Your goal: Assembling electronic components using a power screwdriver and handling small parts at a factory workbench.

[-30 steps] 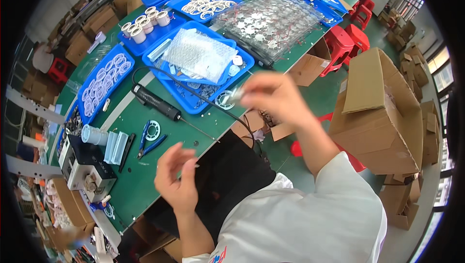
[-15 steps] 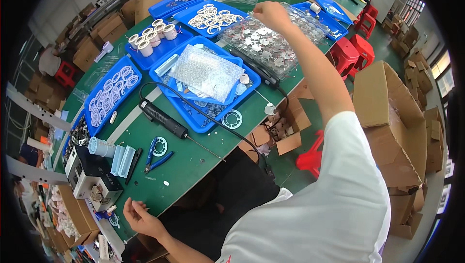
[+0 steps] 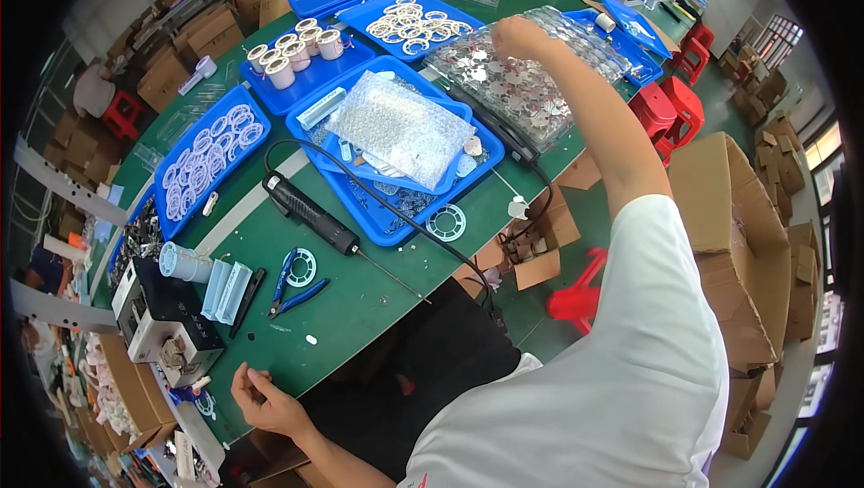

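My right hand [image 3: 520, 36] reaches far across the green workbench [image 3: 360, 308], over a clear plastic tray [image 3: 540, 133] heaped with flat silvery pieces [image 3: 504, 83]. Its fingers are bent down and closed, and their tips are hidden, so whatever they pinch does not show. Close to the bench's front edge at the lower left, my left hand [image 3: 270, 402] is held with curled fingers. I cannot make out anything in it. Blue-handled cutters [image 3: 292, 288] and a pale blue ring [image 3: 302, 267] lie beyond that hand. A black electric screwdriver [image 3: 310, 214] rests mid-bench.
Blue trays hold white rings [image 3: 414, 25], white spools [image 3: 281, 72], lilac rings [image 3: 207, 164] and a bubble-wrap bag [image 3: 396, 128]. A black cable [image 3: 396, 218] loops across the bench. A white-and-black box [image 3: 175, 335] stands left; cardboard boxes [image 3: 720, 200] and red stools [image 3: 675, 115] stand right.
My view has shifted slightly, so the far trays appear farther right. My right hand stays over the silvery pieces, a little lower in the picture. My left hand keeps nearly the same curled pose.
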Tool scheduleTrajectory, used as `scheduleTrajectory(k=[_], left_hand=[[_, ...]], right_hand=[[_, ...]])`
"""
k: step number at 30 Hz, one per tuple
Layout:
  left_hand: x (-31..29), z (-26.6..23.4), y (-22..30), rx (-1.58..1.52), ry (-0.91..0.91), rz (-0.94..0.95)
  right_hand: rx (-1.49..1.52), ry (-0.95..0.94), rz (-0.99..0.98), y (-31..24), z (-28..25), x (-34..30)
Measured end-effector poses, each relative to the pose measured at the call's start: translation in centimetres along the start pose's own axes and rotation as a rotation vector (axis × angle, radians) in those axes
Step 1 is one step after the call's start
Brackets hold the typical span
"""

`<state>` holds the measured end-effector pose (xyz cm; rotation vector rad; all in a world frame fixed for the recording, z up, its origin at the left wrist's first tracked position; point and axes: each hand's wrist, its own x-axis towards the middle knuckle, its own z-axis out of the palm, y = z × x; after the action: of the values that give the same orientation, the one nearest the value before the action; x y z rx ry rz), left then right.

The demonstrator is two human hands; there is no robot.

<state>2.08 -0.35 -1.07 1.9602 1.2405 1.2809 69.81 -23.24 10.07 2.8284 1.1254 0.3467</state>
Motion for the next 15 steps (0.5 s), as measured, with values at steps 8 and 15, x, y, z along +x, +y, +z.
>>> scheduleTrajectory(k=[8, 15], left_hand=[[0.0, 0.5, 0.4, 0.020, -0.007, 0.037], [-0.1, 0.4, 1.2, 0.072, 0.030, 0.058]], right_hand=[[0.098, 0.013, 0.037, 0.6, 1.1, 0.1], [0.143, -0.091, 0.015, -0.2, 0.1, 2.1]])
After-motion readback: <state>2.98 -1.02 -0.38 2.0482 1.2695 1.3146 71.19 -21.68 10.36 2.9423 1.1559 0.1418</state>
